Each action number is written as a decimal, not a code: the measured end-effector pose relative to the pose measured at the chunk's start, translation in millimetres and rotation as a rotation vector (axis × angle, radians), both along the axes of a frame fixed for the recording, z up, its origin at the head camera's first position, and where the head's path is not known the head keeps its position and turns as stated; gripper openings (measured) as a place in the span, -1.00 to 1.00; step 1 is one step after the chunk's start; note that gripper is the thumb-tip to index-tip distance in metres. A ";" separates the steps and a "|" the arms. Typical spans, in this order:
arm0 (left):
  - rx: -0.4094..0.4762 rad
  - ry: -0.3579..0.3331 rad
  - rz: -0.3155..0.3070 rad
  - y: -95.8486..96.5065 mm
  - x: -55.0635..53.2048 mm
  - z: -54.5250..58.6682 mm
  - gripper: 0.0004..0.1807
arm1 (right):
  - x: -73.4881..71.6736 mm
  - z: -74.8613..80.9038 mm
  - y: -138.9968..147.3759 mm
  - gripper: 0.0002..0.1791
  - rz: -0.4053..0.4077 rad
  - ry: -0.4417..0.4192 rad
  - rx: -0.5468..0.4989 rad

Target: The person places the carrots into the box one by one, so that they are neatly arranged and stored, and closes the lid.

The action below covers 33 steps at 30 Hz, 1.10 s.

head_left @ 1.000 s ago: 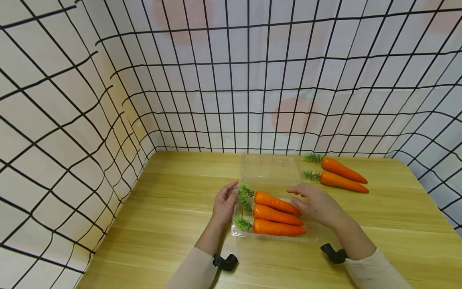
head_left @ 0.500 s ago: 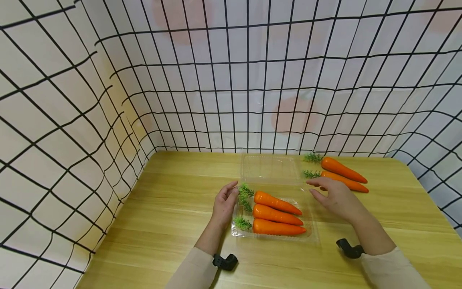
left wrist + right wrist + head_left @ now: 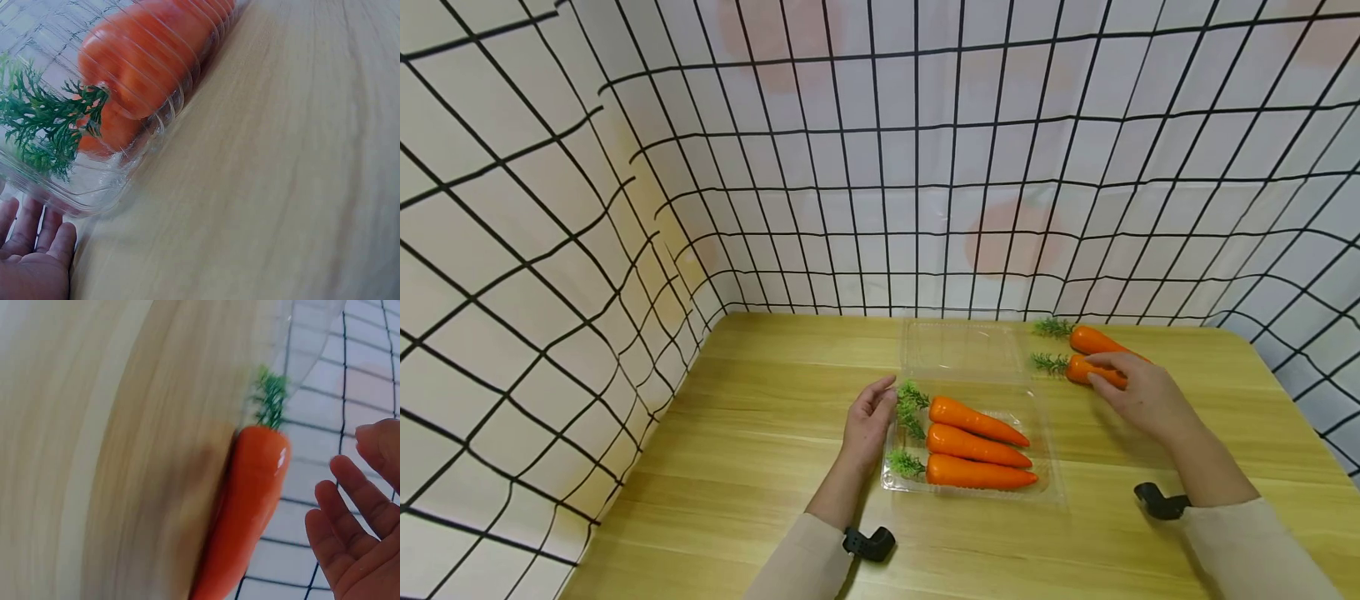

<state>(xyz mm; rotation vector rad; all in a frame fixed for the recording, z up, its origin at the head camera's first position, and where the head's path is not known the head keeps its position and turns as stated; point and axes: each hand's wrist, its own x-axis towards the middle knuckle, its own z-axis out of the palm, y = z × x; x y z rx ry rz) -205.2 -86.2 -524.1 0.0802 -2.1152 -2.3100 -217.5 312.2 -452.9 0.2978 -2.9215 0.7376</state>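
Three orange carrots (image 3: 973, 472) with green tops lie side by side in a clear plastic clamshell box (image 3: 1051, 467). Beside the box's left end is my left hand (image 3: 865, 429); in the left wrist view its fingers (image 3: 28, 225) are extended at the box's edge. At the back right, two more carrots lie on the table. Over the nearer carrot (image 3: 1080, 369) hovers my right hand (image 3: 1146, 400), hiding its tip. The right wrist view shows a carrot (image 3: 250, 494) apart from the spread fingers (image 3: 350, 481). Behind it, the farther carrot (image 3: 1093, 340) is partly covered.
The box's clear lid (image 3: 962, 346) lies folded back on the wooden table (image 3: 760, 417), near the far edge. A white cloth with a black grid (image 3: 880, 167) hangs behind and along both sides. Each wrist wears a black camera band (image 3: 868, 543).
My right hand has moved from the box's right end, rightward and away from me, to the nearer loose carrot. My left hand and the boxed carrots have stayed put.
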 end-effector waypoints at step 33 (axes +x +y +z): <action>0.018 -0.008 -0.003 0.3 0.5 1.0 -0.60 | -25.1 -32.8 55.8 -0.37 0.022 -0.167 0.101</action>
